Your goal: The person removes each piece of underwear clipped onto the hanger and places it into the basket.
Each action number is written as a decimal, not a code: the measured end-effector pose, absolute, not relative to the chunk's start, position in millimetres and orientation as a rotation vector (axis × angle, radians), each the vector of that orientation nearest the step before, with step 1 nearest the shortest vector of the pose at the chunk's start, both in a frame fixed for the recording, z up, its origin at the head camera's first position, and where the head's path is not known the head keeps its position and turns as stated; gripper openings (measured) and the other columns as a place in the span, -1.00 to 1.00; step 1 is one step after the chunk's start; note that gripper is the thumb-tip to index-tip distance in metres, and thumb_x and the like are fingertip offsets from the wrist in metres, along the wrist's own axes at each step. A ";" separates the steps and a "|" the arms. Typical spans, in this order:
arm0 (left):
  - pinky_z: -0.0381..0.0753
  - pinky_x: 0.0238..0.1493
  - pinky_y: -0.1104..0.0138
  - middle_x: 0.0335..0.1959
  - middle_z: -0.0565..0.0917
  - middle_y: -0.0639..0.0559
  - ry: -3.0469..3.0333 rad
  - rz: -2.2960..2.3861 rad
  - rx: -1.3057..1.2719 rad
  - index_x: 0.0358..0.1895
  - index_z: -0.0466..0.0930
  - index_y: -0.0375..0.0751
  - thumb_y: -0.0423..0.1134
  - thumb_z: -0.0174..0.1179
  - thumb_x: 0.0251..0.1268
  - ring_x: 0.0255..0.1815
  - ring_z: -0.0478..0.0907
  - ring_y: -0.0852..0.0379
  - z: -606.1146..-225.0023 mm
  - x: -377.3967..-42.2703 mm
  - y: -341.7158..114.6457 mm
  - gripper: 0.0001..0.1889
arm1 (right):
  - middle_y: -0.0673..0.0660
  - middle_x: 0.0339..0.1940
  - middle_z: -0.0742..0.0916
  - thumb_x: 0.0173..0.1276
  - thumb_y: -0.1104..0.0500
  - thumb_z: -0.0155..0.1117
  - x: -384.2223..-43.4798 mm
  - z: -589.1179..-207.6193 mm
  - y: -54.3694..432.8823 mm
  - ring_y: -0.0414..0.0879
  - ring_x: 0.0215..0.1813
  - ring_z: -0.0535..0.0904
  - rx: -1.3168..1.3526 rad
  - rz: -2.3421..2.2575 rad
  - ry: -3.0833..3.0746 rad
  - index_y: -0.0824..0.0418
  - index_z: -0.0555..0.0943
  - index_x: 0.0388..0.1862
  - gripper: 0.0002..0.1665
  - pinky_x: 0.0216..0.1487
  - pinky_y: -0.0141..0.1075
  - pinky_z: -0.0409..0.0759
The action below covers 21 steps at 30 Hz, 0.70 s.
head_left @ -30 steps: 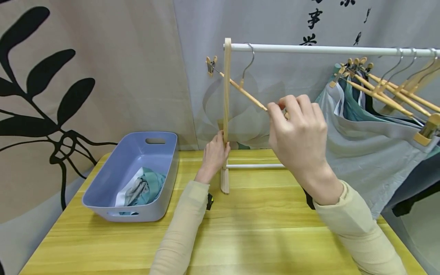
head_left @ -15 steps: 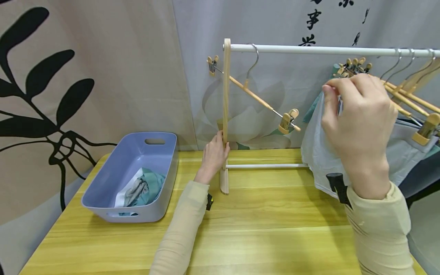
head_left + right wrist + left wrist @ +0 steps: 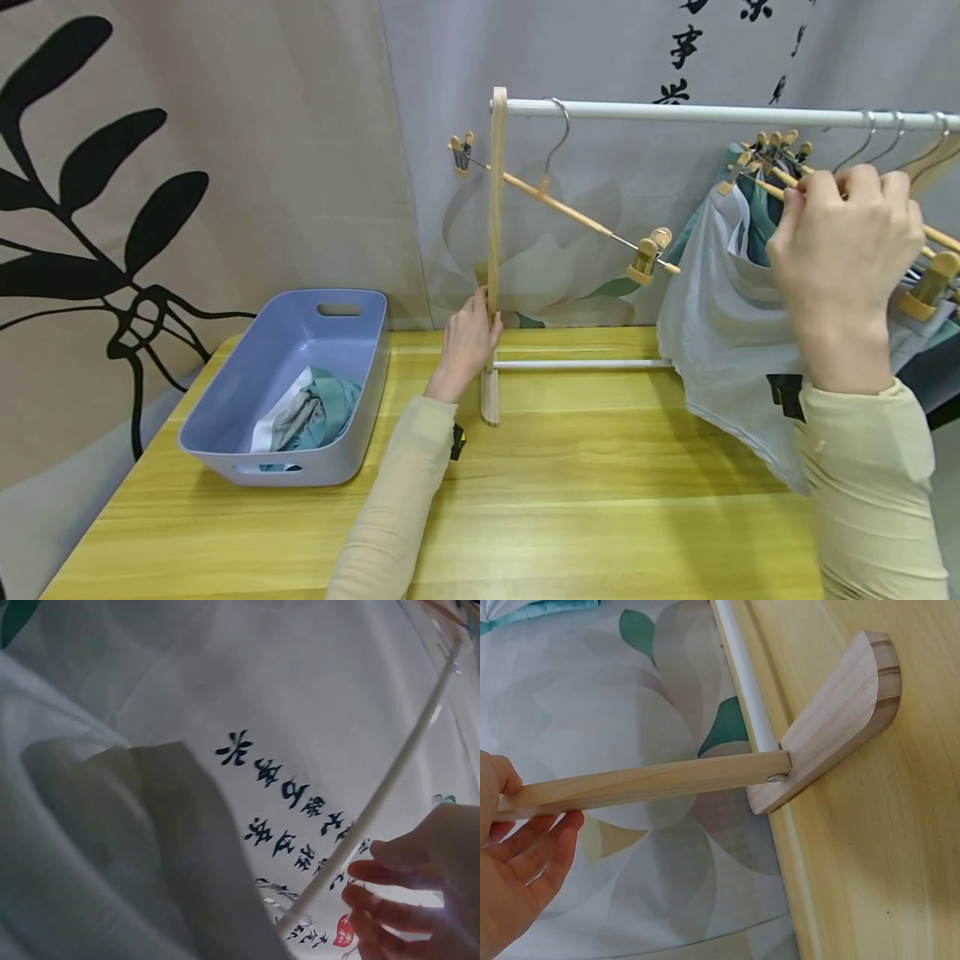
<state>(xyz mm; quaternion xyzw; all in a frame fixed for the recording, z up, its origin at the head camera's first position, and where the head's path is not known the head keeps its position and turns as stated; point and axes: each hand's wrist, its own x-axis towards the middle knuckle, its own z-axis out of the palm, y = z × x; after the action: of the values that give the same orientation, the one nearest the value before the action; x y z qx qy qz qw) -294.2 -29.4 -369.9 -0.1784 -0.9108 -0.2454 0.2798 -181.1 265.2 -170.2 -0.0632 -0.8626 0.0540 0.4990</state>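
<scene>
Table [image 3: 600,533]: bears the basket and the rack's left foot; I note no change.
Rack [image 3: 675,111]: upright at its left post; the right end runs out of the head view, so I cannot inspect it.
Hung clothes [image 3: 727,358]: bunched toward the right of the rack, a pale grey garment foremost. The right hand and its sleeve now block part of them; I cannot count the layers behind.
Basket [image 3: 337,468]: left of the rack, unchanged; crumpled cloth [image 3: 318,408] lies inside, its folds hiding its shape.
Bare hanger [image 3: 573,215]: hooked on the rack near the left post, one end passing behind that post. A second ago the right hand was at its near end; now it hangs free, that end swung slightly rightward. I judge it needs no support, which releases the right hand for other work.
Right hand [image 3: 847,250]: has moved across to the hung clothes. Fingers loosely bent, a narrow gap, nothing seen held. It covers several hangers; my right wrist view is dim and blurred, so contact is unconfirmed.
Left hand [image 3: 467,342]: fingers around the left post, as before; cut off at the edge of the left wrist view.
Near clip [image 3: 645,258]: now uncovered, with no cloth in it.
</scene>
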 end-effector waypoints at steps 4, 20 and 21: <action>0.62 -0.59 0.31 -0.33 0.63 -0.20 -2.449 -0.651 -0.480 0.19 0.30 -0.46 -0.25 0.07 0.35 -0.55 0.64 -0.04 -369.6 -294.0 -29.2 -0.56 | 0.58 0.01 0.51 0.47 0.13 -0.16 -187.7 -170.5 276.6 0.45 0.15 0.30 -0.304 0.061 -2.224 0.60 0.46 0.04 -0.48 0.10 0.25 0.23; 0.61 -0.61 0.32 -0.35 0.63 -0.19 -2.463 -0.639 -0.462 0.20 0.30 -0.45 -0.25 0.09 0.35 -0.58 0.62 -0.02 -369.7 -294.0 -29.2 -0.55 | 0.58 0.01 0.42 0.28 0.32 -0.16 -204.5 -166.1 301.0 0.45 0.11 0.28 -0.563 -0.125 -2.590 0.57 0.32 0.11 -0.53 0.00 0.19 0.28; 0.61 -0.61 0.32 -0.35 0.63 -0.20 -2.460 -0.637 -0.463 0.20 0.30 -0.45 -0.25 0.09 0.35 -0.58 0.62 -0.02 -369.8 -294.1 -29.2 -0.55 | 0.58 0.00 0.42 0.27 0.32 -0.17 -205.1 -166.9 302.0 0.46 0.10 0.29 -0.564 -0.115 -2.584 0.58 0.33 0.10 -0.54 -0.03 0.19 0.29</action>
<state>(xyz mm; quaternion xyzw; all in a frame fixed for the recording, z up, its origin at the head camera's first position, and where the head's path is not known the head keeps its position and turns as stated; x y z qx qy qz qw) -294.1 -29.2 -369.8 -0.1723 -0.9155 -0.2372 0.2757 -205.1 302.0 -166.9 -0.2066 -0.9464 -0.0423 0.2446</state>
